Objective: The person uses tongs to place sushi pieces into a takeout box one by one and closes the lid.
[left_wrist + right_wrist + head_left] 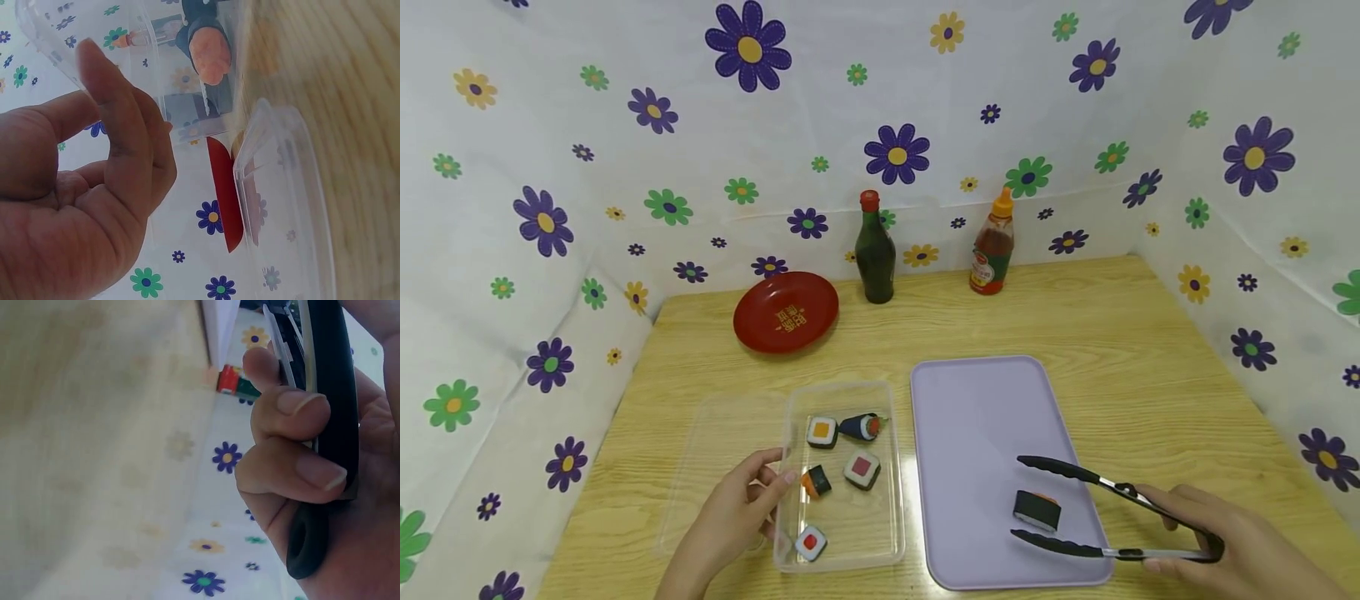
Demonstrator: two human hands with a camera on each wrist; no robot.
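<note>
A clear plastic container (891, 467) holds several toy sushi pieces, among them an orange-topped roll (822, 432) and a red-centred roll (810, 542). My left hand (775, 471) rests against the container's left wall, fingers relaxed and holding nothing. In the left wrist view the left hand (112, 162) sits beside the clear wall (187, 94). My right hand (1187, 537) grips black tongs (1112, 517). Their tips stand apart on either side of a dark-wrapped sushi piece (1037, 510), which lies on the purple tray (977, 417). The right wrist view shows fingers (294, 450) curled round the tongs' handle (331, 394).
The clear lid (722, 467) lies flat left of the container. At the back of the wooden table (1112, 333) are a red plate (786, 311), a dark sauce bottle (874, 248) and a red sauce bottle (992, 246). Flowered cloth walls enclose three sides.
</note>
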